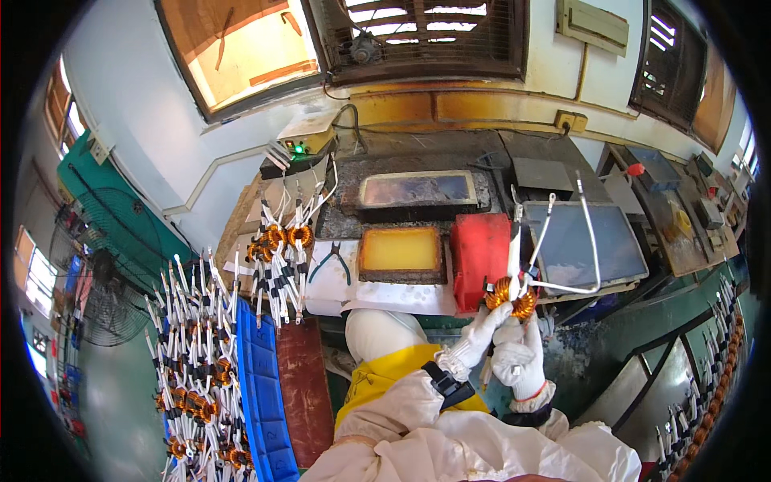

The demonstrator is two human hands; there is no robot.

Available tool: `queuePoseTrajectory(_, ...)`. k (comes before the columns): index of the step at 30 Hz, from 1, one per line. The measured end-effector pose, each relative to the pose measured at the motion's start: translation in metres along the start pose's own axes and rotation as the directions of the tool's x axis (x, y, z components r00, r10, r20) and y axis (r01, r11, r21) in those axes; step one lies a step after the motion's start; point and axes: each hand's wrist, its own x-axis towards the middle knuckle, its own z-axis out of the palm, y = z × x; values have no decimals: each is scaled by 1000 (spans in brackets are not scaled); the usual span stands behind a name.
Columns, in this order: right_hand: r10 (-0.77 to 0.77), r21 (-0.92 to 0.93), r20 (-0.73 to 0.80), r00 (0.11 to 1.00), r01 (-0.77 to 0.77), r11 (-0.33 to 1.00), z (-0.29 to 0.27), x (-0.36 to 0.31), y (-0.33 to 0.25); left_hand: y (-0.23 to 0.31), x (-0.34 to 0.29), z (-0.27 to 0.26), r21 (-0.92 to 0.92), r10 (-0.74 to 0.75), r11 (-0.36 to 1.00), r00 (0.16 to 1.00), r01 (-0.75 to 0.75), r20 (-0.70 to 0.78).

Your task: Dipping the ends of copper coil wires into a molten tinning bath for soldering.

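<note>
A toroidal coil [514, 299] wound in copper wire, with long white leads, is held up at the front right corner of the bench, beside a red box [480, 257]. My left hand [485, 328], in a white glove, has its fingers closed on the coil's lower left side. Just below the coil, my right hand [520, 360], gloved too, is closed with its fingers curled; they seem to grip the coil's lower side or leads, partly hidden. One white lead [590, 233] sticks up and bends out to the right over a grey-topped tray [586, 245].
A framed tray of yellow material [400, 253] and blue-handled pliers [332, 263] lie on the bench. Behind is a rectangular pot [418, 190] with a shiny surface. More coils [281, 239] lie at the left. A blue crate [263, 394] borders many coils; a caged fan [108, 265] stands further left.
</note>
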Motion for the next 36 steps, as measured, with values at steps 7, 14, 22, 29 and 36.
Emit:
queuePoseTrajectory(7,-726,-990,139,674,88,-109,-3,-7,24,17,-13,-7,352,152,926,988,-136,-16)
queuePoseTrajectory(14,-442,-415,481,757,-247,-876,-3,-7,21,23,-14,0,430,118,894,992,-125,43)
queuePoseTrajectory(22,-140,-204,673,726,0,-979,27,-19,6,-40,21,-38,737,322,650,946,-185,-47)
queuePoseTrajectory(29,51,176,766,640,-133,-975,84,3,10,-60,25,-41,755,427,515,885,-405,184)
queuePoseTrajectory(36,37,230,665,746,-158,-960,98,7,2,-61,24,-33,754,355,576,927,-316,118)
